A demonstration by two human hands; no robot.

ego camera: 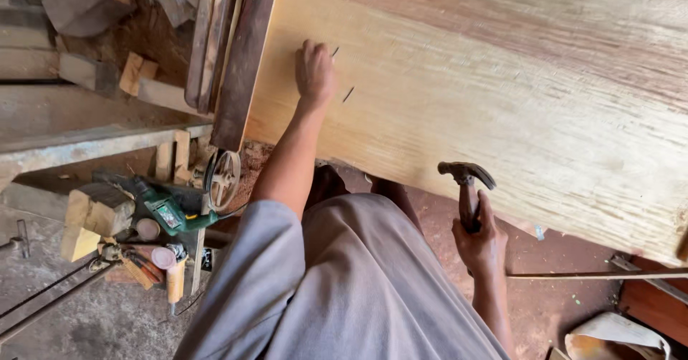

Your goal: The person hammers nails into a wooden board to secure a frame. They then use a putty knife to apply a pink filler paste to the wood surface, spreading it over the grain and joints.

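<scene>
At the top middle of the frame, the left hand [314,72] rests on the big pale board [502,95], fingers pinching a small nail [335,51] — another nail [348,94] sticks up just beside. Lower right, the right hand [480,242] grips a hammer [466,181] — near the board's edge.

The person wears a loose grey short-sleeved shirt; forearms bare; no gloves.

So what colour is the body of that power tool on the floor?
Green, with black parts: the power tool lies left of the person, clearest in the head view.
</scene>
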